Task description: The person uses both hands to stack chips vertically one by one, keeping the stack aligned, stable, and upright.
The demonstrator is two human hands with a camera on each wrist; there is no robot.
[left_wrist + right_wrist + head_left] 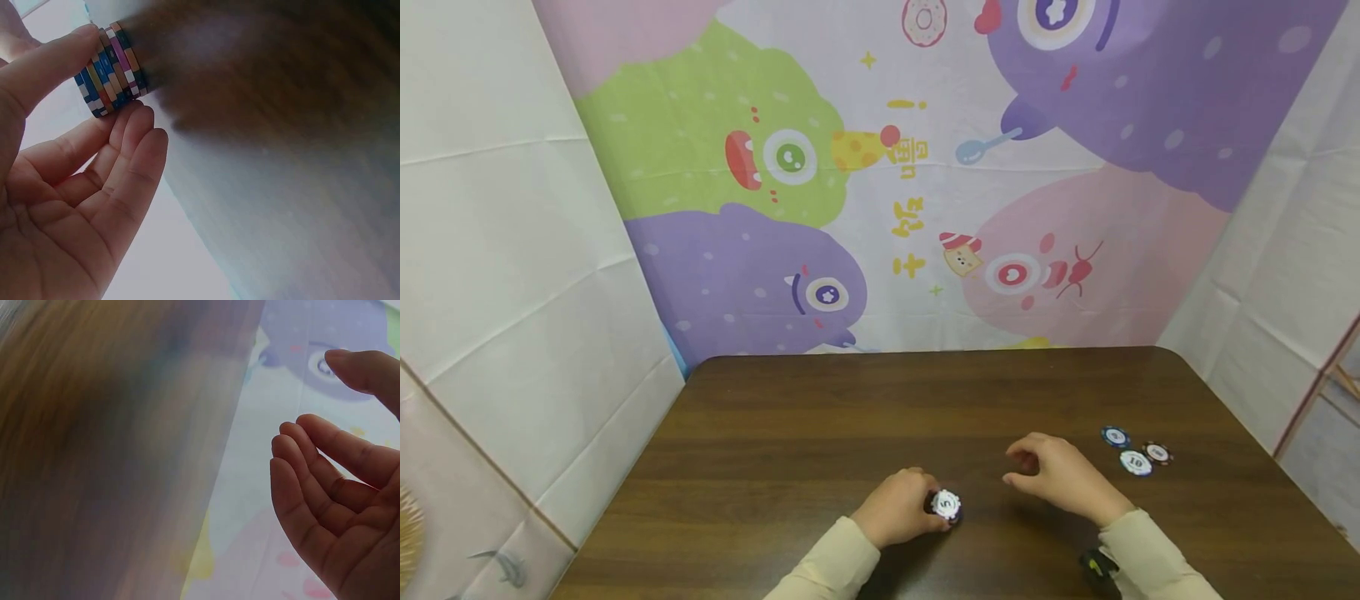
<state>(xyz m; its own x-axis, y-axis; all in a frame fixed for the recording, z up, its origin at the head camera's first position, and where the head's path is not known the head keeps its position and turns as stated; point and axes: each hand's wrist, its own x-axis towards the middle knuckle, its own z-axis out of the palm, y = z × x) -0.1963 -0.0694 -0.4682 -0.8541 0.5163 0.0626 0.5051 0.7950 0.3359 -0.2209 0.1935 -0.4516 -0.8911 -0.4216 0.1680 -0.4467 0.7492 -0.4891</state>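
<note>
- Currently, a short cylindrical chip stack (pixel 946 505) is sitting in the left hand (pixel 897 508), its smooth white top disc showing a 5 and its rim striped in blue, white, orange and pink; whether its base is touching the table (pixel 820 400), I cannot tell.
- The left fingers are pinching that stack, thumb pressing one side and curved fingertips bracing the other.
- To the right of the stack, the right hand (pixel 1060 479) is hovering with fingers softly bent and thumb standing well apart, holding nothing.
- Farther right of the stack and beyond it, three flat round chips are lying close together: a blue one (pixel 1116 437), a white 10 (pixel 1136 463) and a dark-rimmed one (pixel 1157 452).
- Beneath the stack, dark wood grain is running across the table; behind, a creased printed cloth (pixel 917 308) is hanging.
</note>
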